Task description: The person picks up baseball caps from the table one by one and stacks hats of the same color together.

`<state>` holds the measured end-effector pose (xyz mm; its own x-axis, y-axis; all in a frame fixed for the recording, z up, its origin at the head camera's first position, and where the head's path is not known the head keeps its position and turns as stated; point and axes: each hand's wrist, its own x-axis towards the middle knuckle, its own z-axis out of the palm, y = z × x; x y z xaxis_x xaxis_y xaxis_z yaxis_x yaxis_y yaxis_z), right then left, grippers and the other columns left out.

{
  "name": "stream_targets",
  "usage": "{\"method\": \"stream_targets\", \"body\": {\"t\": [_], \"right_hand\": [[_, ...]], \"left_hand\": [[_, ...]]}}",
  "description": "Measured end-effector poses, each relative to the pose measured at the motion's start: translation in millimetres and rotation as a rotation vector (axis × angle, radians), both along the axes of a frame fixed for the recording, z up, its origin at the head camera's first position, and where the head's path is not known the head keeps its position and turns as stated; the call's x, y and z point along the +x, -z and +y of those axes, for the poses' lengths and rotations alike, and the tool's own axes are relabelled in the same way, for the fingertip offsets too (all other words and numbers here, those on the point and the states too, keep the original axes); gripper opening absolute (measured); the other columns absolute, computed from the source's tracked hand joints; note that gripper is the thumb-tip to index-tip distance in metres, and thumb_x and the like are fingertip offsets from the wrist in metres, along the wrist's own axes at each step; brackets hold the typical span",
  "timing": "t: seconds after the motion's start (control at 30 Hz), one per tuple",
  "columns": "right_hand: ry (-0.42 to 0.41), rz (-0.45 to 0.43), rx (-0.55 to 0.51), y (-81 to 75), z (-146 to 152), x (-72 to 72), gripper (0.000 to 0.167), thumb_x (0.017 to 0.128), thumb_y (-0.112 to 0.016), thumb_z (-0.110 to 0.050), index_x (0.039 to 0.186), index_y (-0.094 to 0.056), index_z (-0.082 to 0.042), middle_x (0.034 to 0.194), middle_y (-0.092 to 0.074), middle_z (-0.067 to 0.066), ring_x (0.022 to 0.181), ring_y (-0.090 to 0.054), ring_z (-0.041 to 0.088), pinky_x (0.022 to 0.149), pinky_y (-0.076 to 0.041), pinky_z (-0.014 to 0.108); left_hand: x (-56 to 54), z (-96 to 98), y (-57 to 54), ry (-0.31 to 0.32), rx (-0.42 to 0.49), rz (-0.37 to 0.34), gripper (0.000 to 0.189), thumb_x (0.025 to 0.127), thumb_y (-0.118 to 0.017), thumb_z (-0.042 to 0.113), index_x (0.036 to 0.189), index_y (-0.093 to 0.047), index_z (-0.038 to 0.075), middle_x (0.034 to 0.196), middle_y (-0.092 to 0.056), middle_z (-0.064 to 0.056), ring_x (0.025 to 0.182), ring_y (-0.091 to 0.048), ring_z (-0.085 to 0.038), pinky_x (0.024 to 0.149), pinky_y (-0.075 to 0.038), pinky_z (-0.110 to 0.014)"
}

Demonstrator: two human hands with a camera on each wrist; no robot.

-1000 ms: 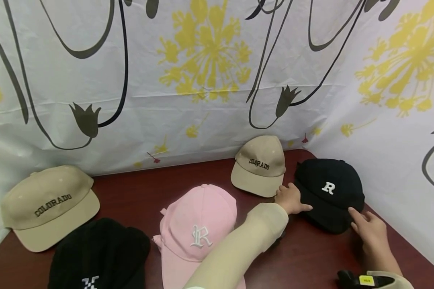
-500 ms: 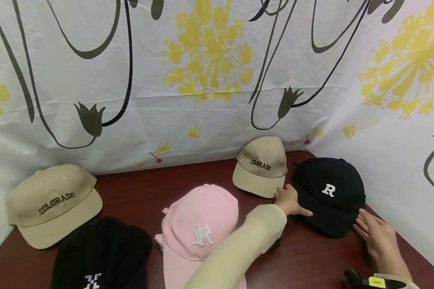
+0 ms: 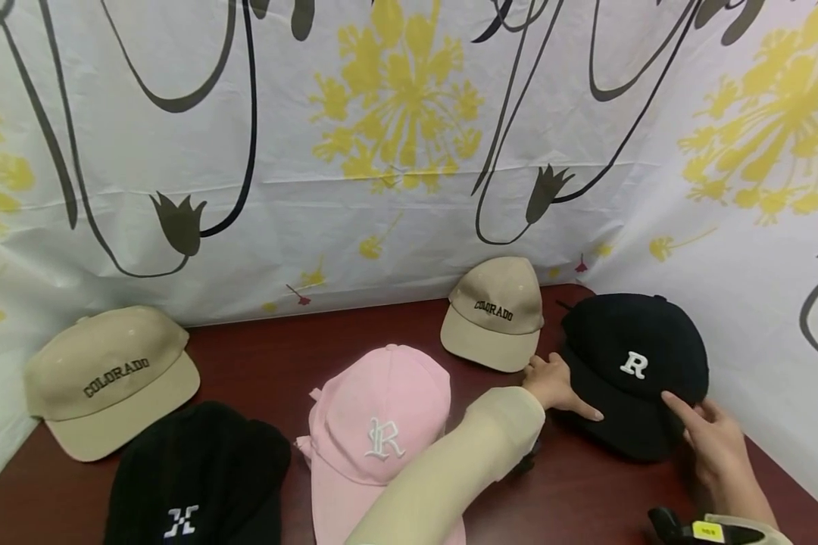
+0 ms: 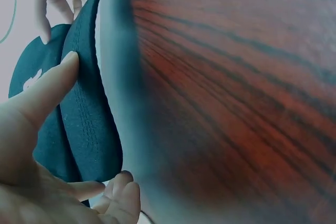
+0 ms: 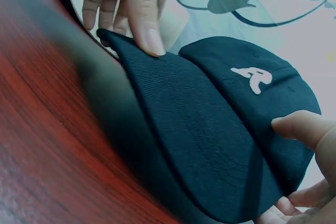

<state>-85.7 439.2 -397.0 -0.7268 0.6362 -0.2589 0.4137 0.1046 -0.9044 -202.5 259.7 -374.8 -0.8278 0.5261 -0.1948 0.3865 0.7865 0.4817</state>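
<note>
A black baseball cap with a white R (image 3: 634,365) stands at the right of the head view, its brim towards me. My left hand (image 3: 552,384) grips the left side of its brim, thumb on top and fingers round the edge. On the other side, my right hand (image 3: 717,443) holds the cap where brim and crown meet. In the right wrist view its thumb (image 5: 296,127) presses the crown of the black cap (image 5: 184,124), fingers low at the brim's edge. The left wrist view shows the left thumb (image 4: 55,85) lying across the cap's brim (image 4: 92,114).
Close left of the left hand stands a beige COLORADO cap (image 3: 494,310). A pink cap (image 3: 382,401) is partly behind the left sleeve. Another beige cap (image 3: 116,378) and a black cap (image 3: 198,477) are at left. Printed white cloth (image 3: 313,242) walls the dark red table (image 3: 259,348).
The black R cap has shifted slightly right and towards me, with the left hand following. My right thumb has come onto the cap's front from its right side. The view has turned slightly left.
</note>
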Motion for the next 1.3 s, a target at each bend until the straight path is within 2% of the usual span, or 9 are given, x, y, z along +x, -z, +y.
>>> {"method": "stream_targets", "body": {"t": [0.1, 0.27, 0.63, 0.77, 0.87, 0.93, 1.2, 1.23, 1.3], "right_hand": [[-0.043, -0.059, 0.158, -1.4, -1.7, 0.9, 0.091, 0.087, -0.051, -0.052, 0.146, -0.003, -0.003, 0.143, -0.018, 0.029, 0.097, -0.041, 0.025, 0.057, -0.039, 0.017], [-0.082, -0.063, 0.232, -0.6, -4.7, 1.8, 0.088, 0.086, -0.055, -0.050, 0.145, -0.014, 0.001, 0.125, -0.035, 0.026, 0.084, -0.040, 0.022, 0.057, -0.040, 0.021], [-0.083, -0.098, 0.191, -6.7, -13.0, -2.5, 0.091, 0.085, -0.055, -0.052, 0.145, -0.010, -0.001, 0.141, -0.024, 0.030, 0.112, -0.032, 0.035, 0.058, -0.038, 0.016], [-0.108, -0.087, 0.222, -8.9, -16.5, -1.5, 0.090, 0.086, -0.054, -0.050, 0.145, -0.009, 0.002, 0.140, -0.022, 0.033, 0.121, -0.028, 0.042, 0.079, -0.044, 0.036], [-0.135, -0.068, 0.262, -11.6, -19.8, -0.3, 0.089, 0.087, -0.054, -0.048, 0.144, -0.009, 0.004, 0.139, -0.020, 0.036, 0.125, -0.022, 0.047, 0.093, -0.030, 0.056], [-0.155, -0.064, 0.277, -13.8, -21.3, 0.3, 0.089, 0.088, -0.053, -0.048, 0.144, -0.006, 0.004, 0.139, -0.018, 0.037, 0.126, -0.019, 0.049, 0.095, -0.024, 0.060], [-0.200, -0.015, 0.315, -20.2, -30.4, -0.1, 0.088, 0.089, -0.053, -0.046, 0.144, -0.007, 0.005, 0.137, -0.022, 0.037, 0.121, -0.024, 0.049, 0.090, -0.029, 0.061], [-0.204, -0.012, 0.331, -20.9, -31.5, -0.6, 0.088, 0.089, -0.053, -0.046, 0.144, -0.008, 0.005, 0.136, -0.023, 0.037, 0.119, -0.026, 0.048, 0.088, -0.032, 0.059], [-0.209, -0.001, 0.362, -22.4, -32.3, -2.7, 0.087, 0.088, -0.054, -0.046, 0.144, -0.010, 0.005, 0.135, -0.027, 0.035, 0.113, -0.035, 0.037, 0.084, -0.041, 0.043]], "left_hand": [[2.9, -2.2, -2.8, 0.001, 0.029, 0.034, 0.086, 0.053, -0.083, 0.054, 0.117, -0.041, 0.014, 0.112, -0.040, -0.005, 0.101, -0.043, -0.017, 0.079, -0.041, -0.029], [5.7, -7.9, -7.7, 0.037, 0.026, 0.098, 0.089, 0.053, -0.081, 0.058, 0.117, -0.040, 0.012, 0.107, -0.041, -0.002, 0.094, -0.039, -0.012, 0.076, -0.040, -0.023], [7.9, -20.1, -13.9, 0.068, 0.011, 0.136, 0.089, 0.053, -0.079, 0.061, 0.119, -0.041, 0.013, 0.103, -0.042, 0.001, 0.084, -0.037, -0.010, 0.070, -0.038, -0.021], [9.0, -24.1, -17.4, 0.077, 0.015, 0.119, 0.093, 0.054, -0.078, 0.062, 0.124, -0.039, 0.013, 0.106, -0.044, 0.001, 0.088, -0.039, -0.010, 0.071, -0.040, -0.022], [10.0, -27.8, -21.6, 0.072, 0.025, 0.107, 0.096, 0.055, -0.078, 0.062, 0.128, -0.037, 0.014, 0.109, -0.044, 0.001, 0.092, -0.040, -0.010, 0.073, -0.040, -0.022], [11.1, -30.6, -24.2, 0.061, 0.036, 0.103, 0.098, 0.055, -0.077, 0.062, 0.131, -0.035, 0.015, 0.112, -0.044, 0.001, 0.095, -0.041, -0.010, 0.075, -0.041, -0.023], [13.9, -44.6, -32.2, 0.035, 0.056, 0.140, 0.106, 0.057, -0.075, 0.064, 0.140, -0.028, 0.016, 0.123, -0.041, 0.003, 0.102, -0.040, -0.010, 0.081, -0.040, -0.025], [13.8, -46.6, -33.4, 0.036, 0.059, 0.151, 0.106, 0.057, -0.074, 0.064, 0.140, -0.029, 0.016, 0.122, -0.041, 0.003, 0.101, -0.040, -0.010, 0.081, -0.040, -0.025], [13.3, -50.9, -36.3, 0.039, 0.064, 0.177, 0.106, 0.057, -0.074, 0.065, 0.139, -0.029, 0.015, 0.123, -0.040, 0.003, 0.101, -0.040, -0.009, 0.080, -0.040, -0.024]]}}
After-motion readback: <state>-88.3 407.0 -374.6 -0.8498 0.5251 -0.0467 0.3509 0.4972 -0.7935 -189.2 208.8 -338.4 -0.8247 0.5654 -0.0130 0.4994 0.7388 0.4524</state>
